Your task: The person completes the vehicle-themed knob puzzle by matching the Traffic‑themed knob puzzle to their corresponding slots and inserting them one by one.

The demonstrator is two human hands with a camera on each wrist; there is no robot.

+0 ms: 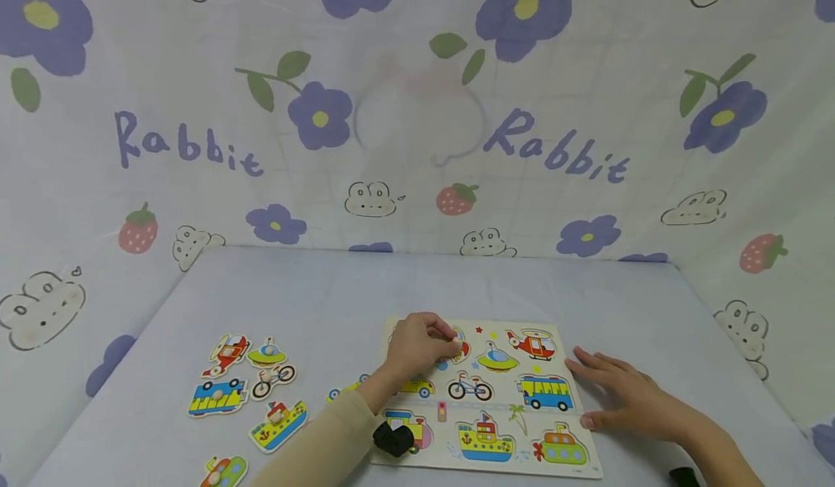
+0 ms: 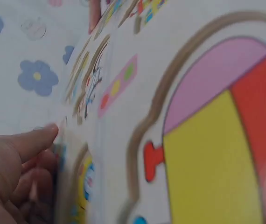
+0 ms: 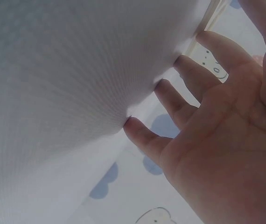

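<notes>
On the table lies a pale wooden puzzle board (image 1: 446,423) with vehicle pictures in cut outlines. Over its upper left part, my left hand (image 1: 417,346) pinches a small red-and-white puzzle piece (image 1: 463,348), which looks like a hot-air balloon; the fingers partly hide it. In the left wrist view, the thumb and curled fingers (image 2: 39,144) are beyond the large train picture (image 2: 207,154). My right hand (image 1: 629,400) rests spread on the table by the board's right edge, thumb and fingertips close against it. Its fingers are extended in the right wrist view.
Left of the board lie loose knobbed pieces: a helicopter (image 1: 227,354), a flying saucer (image 1: 266,354), a bicycle (image 1: 274,381), a bus (image 1: 217,398), a ship (image 1: 279,425) and a submarine (image 1: 225,472). A yellow car piece (image 1: 346,387) lies partly behind the left forearm. A patterned cloth (image 1: 417,146) hangs behind.
</notes>
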